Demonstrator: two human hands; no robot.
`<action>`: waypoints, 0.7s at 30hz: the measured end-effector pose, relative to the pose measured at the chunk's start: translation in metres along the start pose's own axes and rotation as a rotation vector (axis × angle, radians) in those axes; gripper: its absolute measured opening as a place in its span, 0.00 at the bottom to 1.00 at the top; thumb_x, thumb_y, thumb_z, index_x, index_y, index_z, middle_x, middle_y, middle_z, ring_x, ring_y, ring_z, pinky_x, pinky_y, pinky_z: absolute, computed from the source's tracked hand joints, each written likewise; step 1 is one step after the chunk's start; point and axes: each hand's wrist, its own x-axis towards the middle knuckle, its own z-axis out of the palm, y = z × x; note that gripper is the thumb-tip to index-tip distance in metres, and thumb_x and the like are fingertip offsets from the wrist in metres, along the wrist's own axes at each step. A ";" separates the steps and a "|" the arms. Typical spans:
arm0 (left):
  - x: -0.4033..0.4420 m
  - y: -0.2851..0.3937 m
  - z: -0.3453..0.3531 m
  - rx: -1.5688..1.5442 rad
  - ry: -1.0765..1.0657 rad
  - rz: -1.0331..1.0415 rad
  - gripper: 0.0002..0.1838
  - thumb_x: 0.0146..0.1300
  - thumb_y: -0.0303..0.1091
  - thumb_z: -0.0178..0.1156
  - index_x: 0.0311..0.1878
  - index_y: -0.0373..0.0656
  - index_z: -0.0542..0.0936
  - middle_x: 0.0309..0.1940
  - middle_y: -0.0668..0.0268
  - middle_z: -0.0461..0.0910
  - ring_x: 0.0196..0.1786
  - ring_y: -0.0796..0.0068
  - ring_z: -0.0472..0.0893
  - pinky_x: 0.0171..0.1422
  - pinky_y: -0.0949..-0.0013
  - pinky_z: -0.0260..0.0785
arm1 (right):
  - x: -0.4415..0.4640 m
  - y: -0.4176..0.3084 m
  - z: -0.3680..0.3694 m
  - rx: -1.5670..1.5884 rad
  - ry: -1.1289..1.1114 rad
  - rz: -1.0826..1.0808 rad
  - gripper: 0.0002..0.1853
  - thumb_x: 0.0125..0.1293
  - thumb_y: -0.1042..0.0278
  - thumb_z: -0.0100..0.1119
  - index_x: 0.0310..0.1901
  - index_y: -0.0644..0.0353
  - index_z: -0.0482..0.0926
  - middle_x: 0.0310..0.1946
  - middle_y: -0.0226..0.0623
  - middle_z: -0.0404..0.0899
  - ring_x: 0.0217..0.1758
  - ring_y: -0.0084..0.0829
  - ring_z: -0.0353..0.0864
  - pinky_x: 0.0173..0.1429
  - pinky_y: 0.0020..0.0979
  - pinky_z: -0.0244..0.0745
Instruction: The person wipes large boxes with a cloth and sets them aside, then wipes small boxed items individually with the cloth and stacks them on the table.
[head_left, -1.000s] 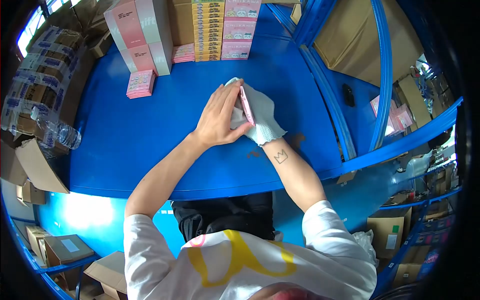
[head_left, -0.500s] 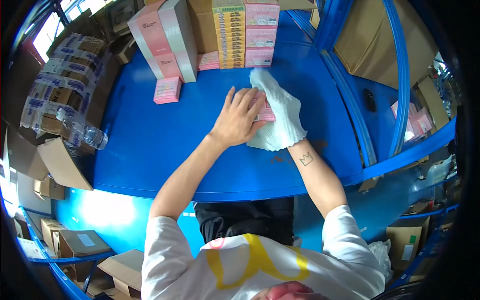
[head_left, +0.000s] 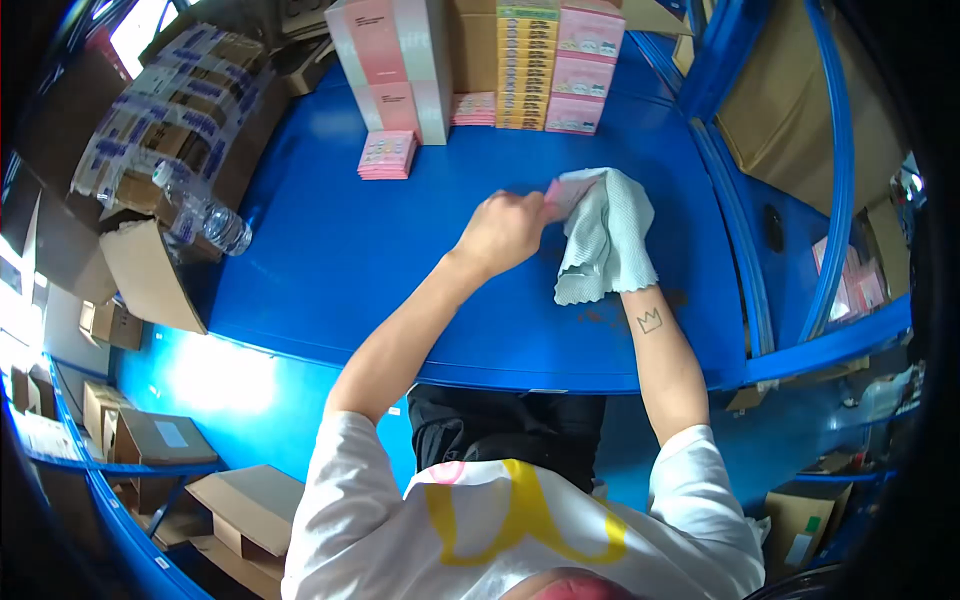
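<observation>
My left hand [head_left: 503,230] is closed, its fingers pinching one end of a small pink packet [head_left: 554,193], partly blurred. The packet's other end lies against a pale green textured cloth [head_left: 612,235]. That cloth drapes over my right hand, hiding its fingers; only the wrist and forearm come out below. The cloth is bunched and folded around the packet's far end. Both hands are over the blue table [head_left: 400,270]. A short stack of pink packets [head_left: 387,155] lies further back to the left.
At the back stand a tall pink and grey gift box [head_left: 390,70], a column of yellow boxes [head_left: 524,70] and stacked pink boxes [head_left: 585,70]. A plastic bottle [head_left: 225,228] lies by a taped carton at left. Blue metal posts [head_left: 822,180] border the right side.
My left hand has gone from lying spread on the pink packet to pinching its end. The cloth now hangs more bunched over my right hand. The whole view has shifted slightly.
</observation>
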 end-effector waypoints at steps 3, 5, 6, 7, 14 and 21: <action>0.002 -0.008 0.007 -0.499 0.048 -0.322 0.15 0.69 0.39 0.59 0.32 0.37 0.82 0.18 0.65 0.78 0.20 0.71 0.76 0.42 0.72 0.73 | 0.002 0.010 0.005 -0.005 -0.037 -0.003 0.23 0.70 0.55 0.59 0.61 0.55 0.68 0.49 0.35 0.76 0.47 0.29 0.80 0.56 0.30 0.77; 0.007 -0.027 0.013 -0.710 0.136 -0.457 0.14 0.69 0.36 0.57 0.32 0.36 0.81 0.16 0.67 0.77 0.19 0.74 0.74 0.35 0.75 0.71 | 0.003 0.016 0.006 -0.027 -0.081 -0.019 0.24 0.69 0.54 0.60 0.61 0.54 0.67 0.49 0.35 0.76 0.47 0.29 0.80 0.56 0.31 0.77; 0.008 -0.041 0.015 -0.757 0.201 -0.490 0.13 0.69 0.35 0.56 0.34 0.35 0.81 0.18 0.67 0.77 0.20 0.75 0.74 0.31 0.77 0.69 | 0.002 0.019 0.002 -0.050 -0.111 -0.030 0.24 0.69 0.54 0.60 0.61 0.54 0.67 0.49 0.35 0.76 0.47 0.29 0.80 0.57 0.31 0.77; 0.006 -0.049 0.004 -0.751 0.199 -0.498 0.13 0.69 0.35 0.56 0.34 0.35 0.81 0.18 0.67 0.77 0.20 0.75 0.74 0.31 0.77 0.69 | 0.002 0.022 -0.005 -0.085 -0.149 -0.059 0.24 0.69 0.54 0.60 0.61 0.54 0.66 0.48 0.35 0.75 0.47 0.28 0.80 0.57 0.31 0.76; -0.010 -0.108 -0.060 -1.242 0.791 -0.906 0.12 0.67 0.31 0.55 0.42 0.30 0.79 0.31 0.57 0.80 0.29 0.68 0.81 0.38 0.72 0.75 | 0.013 0.023 -0.030 0.537 0.124 0.358 0.28 0.68 0.46 0.60 0.62 0.52 0.66 0.49 0.34 0.75 0.49 0.30 0.79 0.61 0.36 0.74; -0.025 -0.146 -0.044 -1.268 0.830 -1.145 0.11 0.67 0.30 0.56 0.41 0.28 0.79 0.29 0.56 0.84 0.28 0.68 0.86 0.32 0.76 0.78 | 0.015 0.039 -0.031 0.315 0.043 0.467 0.30 0.67 0.42 0.59 0.62 0.51 0.67 0.52 0.36 0.75 0.52 0.32 0.78 0.61 0.39 0.74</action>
